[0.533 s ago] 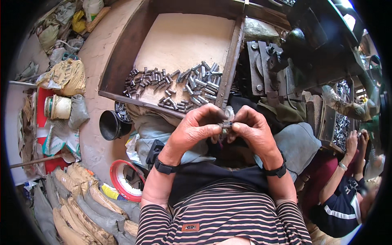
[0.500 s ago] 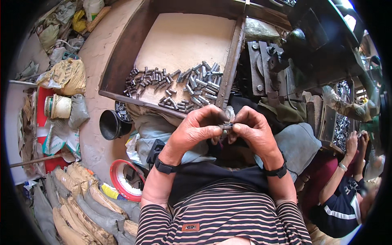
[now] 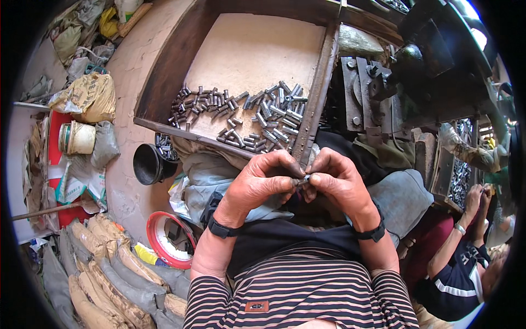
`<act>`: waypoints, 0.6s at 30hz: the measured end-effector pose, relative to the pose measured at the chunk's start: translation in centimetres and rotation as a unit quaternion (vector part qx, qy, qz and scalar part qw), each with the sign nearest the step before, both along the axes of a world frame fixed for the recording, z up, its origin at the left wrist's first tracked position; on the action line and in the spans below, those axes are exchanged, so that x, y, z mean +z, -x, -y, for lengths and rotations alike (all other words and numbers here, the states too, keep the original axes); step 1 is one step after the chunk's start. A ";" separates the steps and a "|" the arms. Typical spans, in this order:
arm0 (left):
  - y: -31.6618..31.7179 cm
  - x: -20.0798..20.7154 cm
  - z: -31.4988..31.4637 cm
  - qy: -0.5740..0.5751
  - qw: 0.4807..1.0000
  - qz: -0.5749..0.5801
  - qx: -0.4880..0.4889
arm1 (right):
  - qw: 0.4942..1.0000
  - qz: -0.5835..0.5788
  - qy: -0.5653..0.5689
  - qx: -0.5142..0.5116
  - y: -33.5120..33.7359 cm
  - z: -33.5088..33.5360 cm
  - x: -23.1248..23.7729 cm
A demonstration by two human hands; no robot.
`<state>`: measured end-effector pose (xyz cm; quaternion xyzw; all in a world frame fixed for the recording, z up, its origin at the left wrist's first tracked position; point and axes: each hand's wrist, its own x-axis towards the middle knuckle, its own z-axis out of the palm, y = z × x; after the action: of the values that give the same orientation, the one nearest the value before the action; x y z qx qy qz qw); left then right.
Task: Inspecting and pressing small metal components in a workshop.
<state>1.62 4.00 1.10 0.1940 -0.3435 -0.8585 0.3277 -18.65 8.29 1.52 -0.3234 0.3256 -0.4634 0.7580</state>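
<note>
My left hand (image 3: 262,182) and my right hand (image 3: 337,183) meet in front of my chest, fingertips together around a small grey metal piece (image 3: 302,179). Both hands pinch it; most of it is hidden by the fingers. Each wrist wears a black band. Just beyond the hands lies a wooden tray (image 3: 164,82) with several short grey metal cylinders (image 3: 257,118) scattered along its near edge.
A dark metal machine (image 3: 394,82) stands right of the tray. A black funnel-shaped cup (image 3: 147,163) and a red-rimmed bowl (image 3: 164,241) sit at lower left, with filled sacks (image 3: 104,274) below. Another person (image 3: 466,263) sits at the right, handling small parts.
The hands stay together on the small piece; the fingers have shifted only slightly. Nothing else has moved.
</note>
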 end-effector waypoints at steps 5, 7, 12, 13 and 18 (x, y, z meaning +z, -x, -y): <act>-0.2 0.2 0.0 0.039 0.999 0.021 0.014 | 0.990 -0.094 0.084 -0.063 -1.1 -0.5 1.4; -0.1 0.2 0.1 0.035 0.998 0.023 0.055 | 0.982 -0.135 0.099 -0.091 -1.6 -0.2 1.8; -0.4 0.0 2.2 -0.033 0.972 0.039 0.230 | 0.893 -0.360 0.252 -0.099 -1.4 4.9 0.9; -0.4 0.7 3.0 -0.066 0.954 0.048 0.289 | 0.825 -0.429 0.339 -0.140 -1.3 6.3 0.8; -4.8 -0.4 7.3 -0.049 0.950 0.065 0.301 | 0.593 -0.676 0.431 -0.075 -1.3 11.8 -0.8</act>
<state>6.40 -3.31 0.72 0.3592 -0.2472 -0.7210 0.5385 -17.36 -3.51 0.74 -0.8074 0.5297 -0.2539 0.0555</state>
